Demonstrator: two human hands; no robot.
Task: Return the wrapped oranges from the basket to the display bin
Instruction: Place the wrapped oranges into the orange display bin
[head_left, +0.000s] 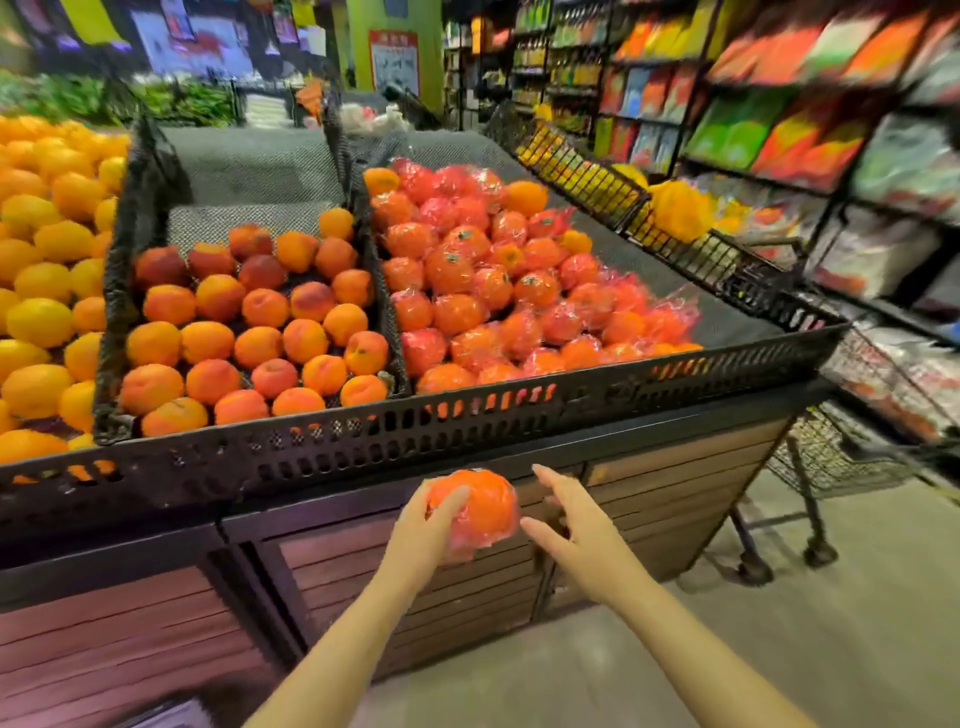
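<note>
— What is the left hand (422, 525) doing?
— It is gripping a wrapped orange (475, 506) at lower centre of the frame, below the display bin (519, 410).
— And the right hand (574, 514)?
— It is hovering just beside the fruit, fingers spread, holding nothing.

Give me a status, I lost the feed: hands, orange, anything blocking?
Left hand holds wrapped orange below bin front. Right hand open beside it. Display bin ahead, nothing blocking.
</note>
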